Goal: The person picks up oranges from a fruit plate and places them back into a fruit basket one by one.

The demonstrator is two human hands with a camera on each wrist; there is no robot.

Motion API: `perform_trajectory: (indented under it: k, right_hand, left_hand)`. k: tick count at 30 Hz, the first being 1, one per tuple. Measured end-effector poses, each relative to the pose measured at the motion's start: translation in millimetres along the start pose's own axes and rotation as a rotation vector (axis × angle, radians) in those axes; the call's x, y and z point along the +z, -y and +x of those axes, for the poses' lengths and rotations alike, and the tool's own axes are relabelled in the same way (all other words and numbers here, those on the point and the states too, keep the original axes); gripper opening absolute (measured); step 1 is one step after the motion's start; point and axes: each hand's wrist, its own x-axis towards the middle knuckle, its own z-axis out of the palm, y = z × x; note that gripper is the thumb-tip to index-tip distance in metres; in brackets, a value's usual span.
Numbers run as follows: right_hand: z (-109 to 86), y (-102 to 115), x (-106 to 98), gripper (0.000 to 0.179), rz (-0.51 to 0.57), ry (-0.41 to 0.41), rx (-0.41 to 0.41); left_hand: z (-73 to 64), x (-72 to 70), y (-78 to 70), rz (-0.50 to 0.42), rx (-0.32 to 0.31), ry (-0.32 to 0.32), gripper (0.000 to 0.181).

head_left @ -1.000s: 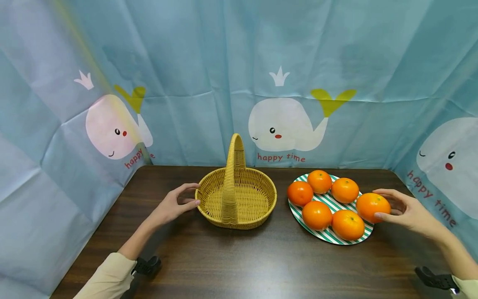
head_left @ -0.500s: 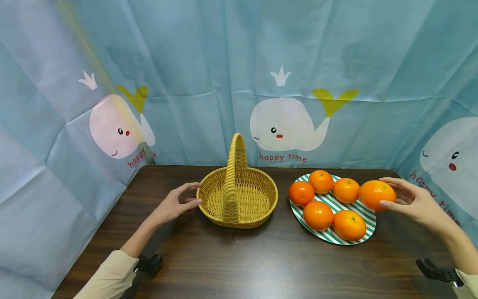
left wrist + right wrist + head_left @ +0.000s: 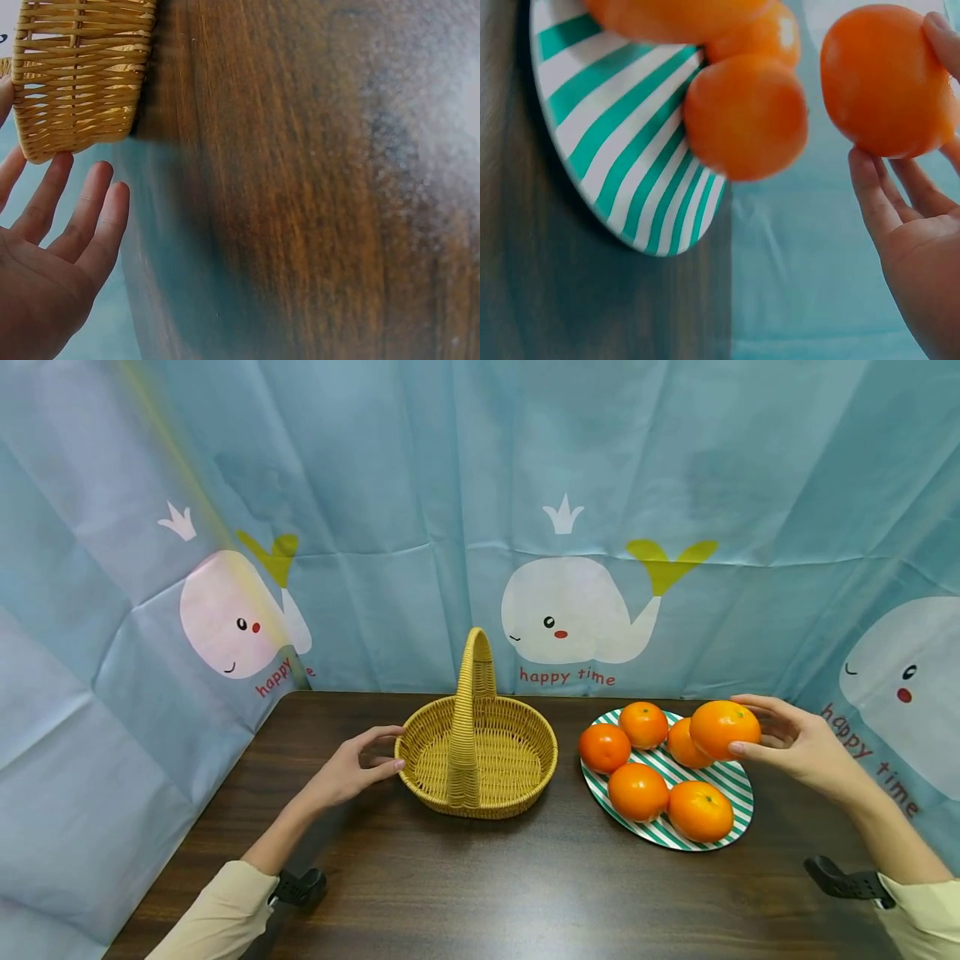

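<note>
A yellow wicker basket (image 3: 498,808) with a tall arched handle (image 3: 462,727) stands on the table. My left hand (image 3: 348,774) holds its left end, thumb at the front and fingertips at the back; the left wrist view shows other fingers (image 3: 101,217) extended beside the wicker wall (image 3: 82,90). To the right, my right hand (image 3: 810,752) grips an orange (image 3: 724,729) between thumb and fingers, raised over the far right part of a green-and-white striped plate (image 3: 738,787). Several oranges (image 3: 637,792) lie on that plate; the held one partly hides another (image 3: 684,745).
The dark brown wooden table (image 3: 525,885) has its back edge against a blue curtain (image 3: 390,610) printed with whales. Bare tabletop lies between basket and plate and along the front. Each wrist wears a black strap (image 3: 300,888).
My right hand has lifted the orange from the plate's right side and moved it left and toward the back. The left hand stays at the basket.
</note>
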Motion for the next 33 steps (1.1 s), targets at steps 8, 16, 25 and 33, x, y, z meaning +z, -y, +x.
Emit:
perform_trajectory:
  k: [8,16,25,33]
  right_hand:
    - [14.1,16.3,14.1,0.06,0.053,0.051,-0.051]
    - [24.9,28.2,28.4,0.063,0.099,0.091,-0.098]
    - [37.8,36.8,44.1,0.061,0.125,0.124,-0.122]
    - [47.6,40.8,61.6,0.061,0.181,0.162,-0.133]
  left_hand:
    - [-0.5,-1.5,-2.3,0.009,-0.009,-0.001,0.055]
    - [1.2,-0.8,-2.3,0.005,-0.01,0.008,0.055]
    - [0.5,0.4,-1.6,-0.001,-0.015,0.008,0.056]
    - [0.7,0.4,-2.3,0.004,-0.026,0.011,0.056]
